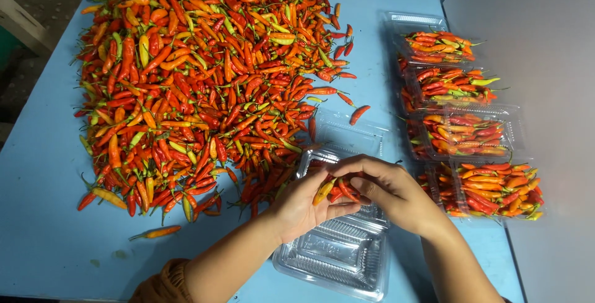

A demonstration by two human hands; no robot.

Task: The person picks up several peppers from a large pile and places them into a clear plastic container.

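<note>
Blue tabletop [43,185]: both hands, left [304,207] and right [390,191], together pinch red and orange chilies [339,190], their tips slanting down-left.

chillies [338,189]: small bunch, red-orange, cupped in hands | clear tray [338,254]: open, empty, beneath

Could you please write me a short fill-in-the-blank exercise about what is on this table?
1. The big chilli pile lies on a ____ table.
2. Along the table's right side stand ____ filled trays.
3. The left hand and right hand hold a few ____.
4. Under the hands sits an open, clear ____ container.

Missing words: blue; four; chillies; plastic
</note>
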